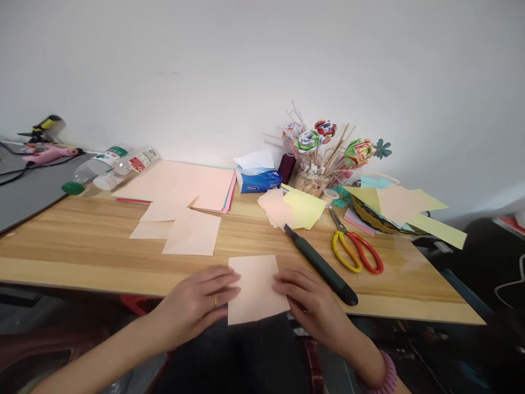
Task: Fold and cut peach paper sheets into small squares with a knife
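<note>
A pale pink square of paper (255, 290) lies at the front edge of the table, its near edge sticking out past the wood. My left hand (205, 295) grips its left side, fingertips on top. On the right side, my right hand (309, 298) holds it the same way, with fingers on the upper face and the thumb hidden. Close to my right hand lies a dark green utility knife (324, 268), its blade pointing to the back left. Beyond it are scissors (356, 249) with one yellow and one red handle. More pink paper squares (192, 232) overlap at the left.
Large coloured sheets (180, 183) are stacked near the wall, beside a blue tissue pack (260, 180). Behind stands a jar (309, 180) of paper flowers and sticks. A basket (377, 219) holds paper scraps. Plastic bottles (104, 164) and a pink glue gun (53, 154) lie left.
</note>
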A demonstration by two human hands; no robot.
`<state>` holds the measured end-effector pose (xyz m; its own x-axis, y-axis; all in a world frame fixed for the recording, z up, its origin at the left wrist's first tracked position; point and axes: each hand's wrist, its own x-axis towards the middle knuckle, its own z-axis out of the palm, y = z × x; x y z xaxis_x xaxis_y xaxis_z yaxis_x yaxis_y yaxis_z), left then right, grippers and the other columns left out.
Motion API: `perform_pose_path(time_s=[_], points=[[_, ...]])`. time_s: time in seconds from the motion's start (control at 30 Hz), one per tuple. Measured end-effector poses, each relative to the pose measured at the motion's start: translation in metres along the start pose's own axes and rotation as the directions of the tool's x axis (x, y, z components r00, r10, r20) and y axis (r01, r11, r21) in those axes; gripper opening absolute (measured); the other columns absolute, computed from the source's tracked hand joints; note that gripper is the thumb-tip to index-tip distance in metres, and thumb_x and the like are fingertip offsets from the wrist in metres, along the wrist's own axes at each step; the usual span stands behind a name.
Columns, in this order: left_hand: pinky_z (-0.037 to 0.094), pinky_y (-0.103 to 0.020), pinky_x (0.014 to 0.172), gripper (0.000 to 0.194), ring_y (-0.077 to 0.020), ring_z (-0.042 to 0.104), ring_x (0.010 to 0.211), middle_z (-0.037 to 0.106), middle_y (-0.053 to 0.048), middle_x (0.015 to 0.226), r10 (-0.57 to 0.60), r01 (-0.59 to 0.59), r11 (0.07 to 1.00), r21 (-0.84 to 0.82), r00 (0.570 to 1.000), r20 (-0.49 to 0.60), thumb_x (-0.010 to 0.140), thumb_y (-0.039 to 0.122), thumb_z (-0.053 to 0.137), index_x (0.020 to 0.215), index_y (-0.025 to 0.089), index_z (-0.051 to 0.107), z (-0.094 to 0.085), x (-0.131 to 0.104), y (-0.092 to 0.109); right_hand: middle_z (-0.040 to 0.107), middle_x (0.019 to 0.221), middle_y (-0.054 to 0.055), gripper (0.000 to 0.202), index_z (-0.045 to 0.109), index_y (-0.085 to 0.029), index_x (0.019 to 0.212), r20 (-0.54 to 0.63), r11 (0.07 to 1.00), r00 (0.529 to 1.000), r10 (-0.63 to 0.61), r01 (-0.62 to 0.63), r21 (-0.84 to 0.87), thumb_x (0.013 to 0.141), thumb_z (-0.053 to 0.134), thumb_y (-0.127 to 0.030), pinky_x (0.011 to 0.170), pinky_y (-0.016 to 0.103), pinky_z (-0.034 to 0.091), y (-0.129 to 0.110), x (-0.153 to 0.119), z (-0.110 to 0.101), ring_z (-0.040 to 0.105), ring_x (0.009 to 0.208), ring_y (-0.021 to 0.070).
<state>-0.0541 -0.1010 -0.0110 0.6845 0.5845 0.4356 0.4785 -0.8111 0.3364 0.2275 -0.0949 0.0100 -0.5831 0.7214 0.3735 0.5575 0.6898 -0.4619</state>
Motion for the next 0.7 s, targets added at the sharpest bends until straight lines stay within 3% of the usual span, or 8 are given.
perform_pose_path(time_s=[0.13,0.27,0.4,0.5,0.6,0.7], points=[[0.053,-0.03,0.073,0.021,-0.0185,0.062,0.085,0.069,-0.007,0.09,-0.2,0.179,0.979,-0.1,0.946,-0.255,0.091,0.018,0.049,0.091,0.021,0.069,0.007,0.008,0.013,0.067,0.091,0.005,0.017,0.066,-0.024,0.089,-0.033,0.994,0.993,0.112,-0.111,0.019,0.089,0.049,-0.021,0.075,0.03,0.051,-0.003,0.003,0.006,0.062,0.086,0.0164],[0.048,-0.028,0.06,0.021,-0.0172,0.058,0.069,0.062,-0.003,0.069,-0.447,0.413,0.894,-0.173,0.838,-0.311,0.089,0.025,0.053,0.074,0.021,0.067,0.016,0.018,0.022,0.065,0.074,0.003,0.02,0.06,-0.021,0.077,-0.131,0.947,0.939,0.319,-0.32,0.007,0.09,0.049,-0.031,0.062,0.027,0.049,-0.006,0.008,0.017,0.062,0.07,0.0161],[0.05,-0.028,0.06,0.017,-0.0182,0.061,0.068,0.062,-0.001,0.07,-0.625,0.587,0.78,-0.217,0.707,-0.332,0.085,0.033,0.055,0.093,0.023,0.066,0.024,0.021,0.023,0.067,0.074,0.001,0.019,0.06,-0.021,0.094,-0.196,0.883,0.865,0.462,-0.47,0.007,0.088,0.05,-0.036,0.057,0.026,0.049,-0.007,0.013,0.026,0.063,0.064,0.0162],[0.051,-0.027,0.059,0.036,-0.0179,0.064,0.067,0.062,0.003,0.069,-0.685,0.654,0.724,-0.22,0.64,-0.349,0.083,0.035,0.057,0.118,0.026,0.056,0.028,0.021,0.023,0.065,0.067,-0.001,0.027,0.057,-0.021,0.105,-0.226,0.838,0.816,0.532,-0.545,0.005,0.085,0.053,-0.039,0.048,0.026,0.046,-0.009,0.015,0.03,0.062,0.054,0.0158],[0.05,-0.026,0.056,0.028,-0.0166,0.063,0.064,0.062,0.003,0.069,-0.652,0.625,0.753,-0.207,0.664,-0.368,0.084,0.033,0.056,0.111,0.027,0.059,0.031,0.02,0.023,0.063,0.061,-0.003,0.022,0.058,-0.024,0.096,-0.246,0.812,0.791,0.56,-0.583,-0.027,0.083,0.055,-0.041,0.041,0.026,0.042,-0.011,0.018,0.032,0.059,0.049,0.016],[0.051,-0.025,0.056,0.01,-0.0158,0.062,0.065,0.063,0.0,0.07,-0.573,0.542,0.817,-0.195,0.733,-0.366,0.086,0.028,0.055,0.089,0.026,0.064,0.031,0.017,0.021,0.063,0.067,0.0,0.017,0.058,-0.025,0.085,-0.289,0.859,0.83,0.477,-0.51,-0.048,0.087,0.049,-0.039,0.048,0.026,0.047,-0.014,0.022,0.033,0.061,0.056,0.016]])
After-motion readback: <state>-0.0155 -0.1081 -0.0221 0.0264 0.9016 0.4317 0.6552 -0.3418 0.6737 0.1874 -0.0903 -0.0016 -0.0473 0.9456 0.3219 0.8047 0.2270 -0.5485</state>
